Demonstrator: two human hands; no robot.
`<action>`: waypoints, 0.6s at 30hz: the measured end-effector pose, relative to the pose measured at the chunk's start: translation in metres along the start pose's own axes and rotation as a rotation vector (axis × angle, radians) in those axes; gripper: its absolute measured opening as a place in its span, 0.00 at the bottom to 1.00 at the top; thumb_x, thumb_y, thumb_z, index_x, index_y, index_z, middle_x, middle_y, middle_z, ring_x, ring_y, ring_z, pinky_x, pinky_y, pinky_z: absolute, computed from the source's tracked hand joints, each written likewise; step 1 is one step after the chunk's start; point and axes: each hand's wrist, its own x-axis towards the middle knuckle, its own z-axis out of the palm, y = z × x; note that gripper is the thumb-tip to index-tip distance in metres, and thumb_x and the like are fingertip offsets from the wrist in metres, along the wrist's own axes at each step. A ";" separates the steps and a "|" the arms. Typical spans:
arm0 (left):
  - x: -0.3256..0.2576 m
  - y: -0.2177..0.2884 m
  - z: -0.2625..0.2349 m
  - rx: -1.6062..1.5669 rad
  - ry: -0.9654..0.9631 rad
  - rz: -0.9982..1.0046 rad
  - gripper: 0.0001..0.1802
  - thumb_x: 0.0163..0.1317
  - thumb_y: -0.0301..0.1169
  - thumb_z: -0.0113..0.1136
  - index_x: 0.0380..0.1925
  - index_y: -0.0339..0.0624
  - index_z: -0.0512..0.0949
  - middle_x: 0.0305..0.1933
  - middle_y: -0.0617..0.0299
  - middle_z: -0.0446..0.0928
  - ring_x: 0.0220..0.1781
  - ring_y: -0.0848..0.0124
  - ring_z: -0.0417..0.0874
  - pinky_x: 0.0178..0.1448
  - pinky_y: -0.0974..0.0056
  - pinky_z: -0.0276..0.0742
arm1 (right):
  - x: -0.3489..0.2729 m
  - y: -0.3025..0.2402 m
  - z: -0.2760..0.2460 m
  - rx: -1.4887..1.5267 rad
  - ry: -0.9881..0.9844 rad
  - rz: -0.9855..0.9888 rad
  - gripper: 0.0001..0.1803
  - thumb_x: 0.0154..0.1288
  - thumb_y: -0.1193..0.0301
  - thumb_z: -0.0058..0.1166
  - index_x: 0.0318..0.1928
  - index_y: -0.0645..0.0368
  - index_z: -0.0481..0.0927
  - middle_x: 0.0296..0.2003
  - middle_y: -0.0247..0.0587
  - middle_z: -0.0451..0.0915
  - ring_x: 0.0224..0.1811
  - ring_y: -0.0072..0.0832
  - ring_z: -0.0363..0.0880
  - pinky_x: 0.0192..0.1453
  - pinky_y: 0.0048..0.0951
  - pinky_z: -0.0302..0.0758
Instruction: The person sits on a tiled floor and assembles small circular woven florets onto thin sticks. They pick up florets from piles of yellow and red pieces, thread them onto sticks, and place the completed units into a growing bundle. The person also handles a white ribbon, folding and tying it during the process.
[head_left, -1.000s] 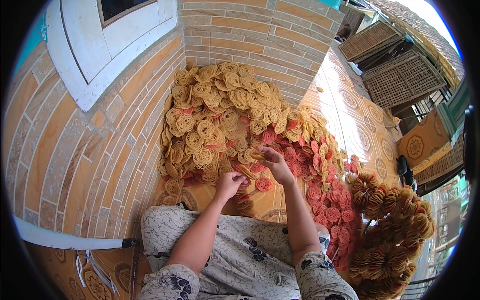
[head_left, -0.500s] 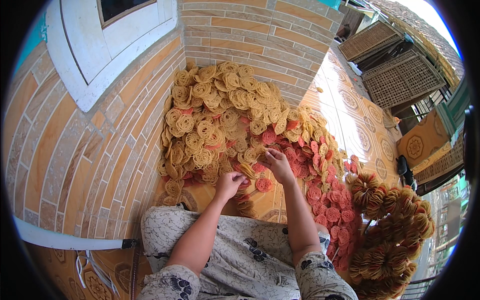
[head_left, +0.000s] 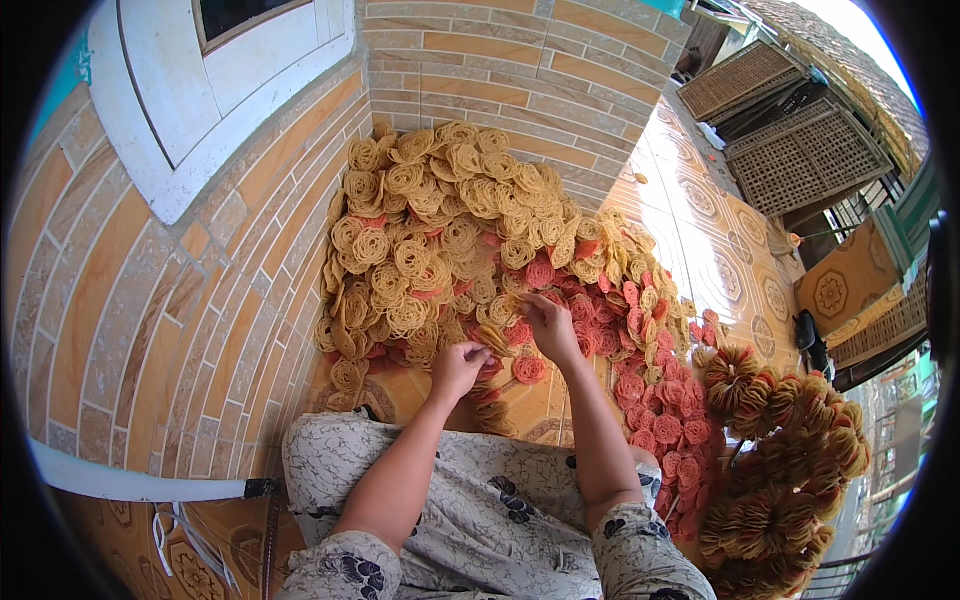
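Observation:
My left hand is closed, its fingertips pinching the near end of a short stack of tan lacy discs. Below it, more tan and reddish discs hang or lie in a row toward my lap; what joins them is too thin to see. A little higher and to the right, my right hand has its fingers pinched on the edge of a thin tan lacy disc, mostly lost against the pile. In front of both hands rises a big heap of tan coiled, noodle-like discs. A single red disc lies between my wrists.
Red lacy discs spread along my right side. Bunched rings of tan and red discs stand beyond them. A tiled wall and a white door close off the left. Woven racks lean at the far right.
My right hand has shifted slightly left and up, bringing its disc a little toward the heap. My left hand stays almost in place on the stack.

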 end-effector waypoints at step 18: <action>0.008 -0.019 -0.007 0.217 0.145 -0.016 0.11 0.63 0.38 0.59 0.37 0.45 0.84 0.30 0.66 0.85 0.31 0.72 0.85 0.39 0.68 0.75 | 0.011 0.046 0.041 -0.550 0.194 -0.082 0.16 0.60 0.63 0.55 0.46 0.56 0.82 0.42 0.44 0.83 0.46 0.47 0.80 0.55 0.44 0.71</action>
